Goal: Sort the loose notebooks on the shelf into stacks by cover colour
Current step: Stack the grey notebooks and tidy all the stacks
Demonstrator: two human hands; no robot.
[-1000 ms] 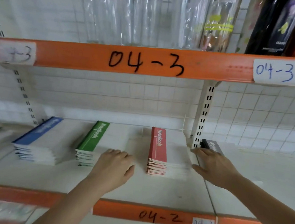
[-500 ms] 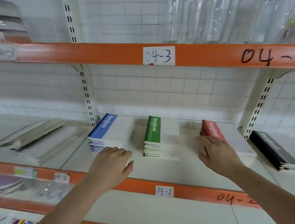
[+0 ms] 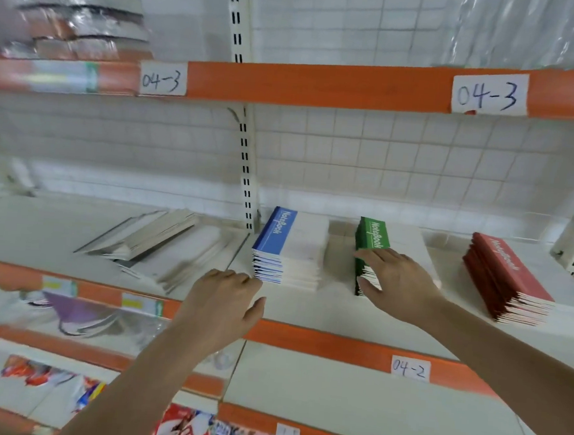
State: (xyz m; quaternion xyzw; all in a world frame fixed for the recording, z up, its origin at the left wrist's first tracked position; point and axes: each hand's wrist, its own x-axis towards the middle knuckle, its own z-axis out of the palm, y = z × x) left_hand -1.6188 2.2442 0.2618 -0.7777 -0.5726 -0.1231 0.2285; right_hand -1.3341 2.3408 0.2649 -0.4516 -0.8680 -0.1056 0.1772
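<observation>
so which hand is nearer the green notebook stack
Right. The right hand lies against the front of the green notebook stack, fingers straight. The left hand is off to its left, by the front corner of the blue stack.

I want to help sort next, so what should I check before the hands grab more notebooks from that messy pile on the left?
1. Blue-covered notebook stack tidy: ok.
2. Green-covered notebook stack tidy: cannot tell, the right hand covers its front.
3. Red-covered notebook stack tidy: ok.
4. Left hand free to grab: ok, it holds nothing.
5. Right hand free: ok, straight fingers only touch the green stack.
6. Cover colours in the loose grey pile of notebooks: cannot tell, too blurred.
</observation>
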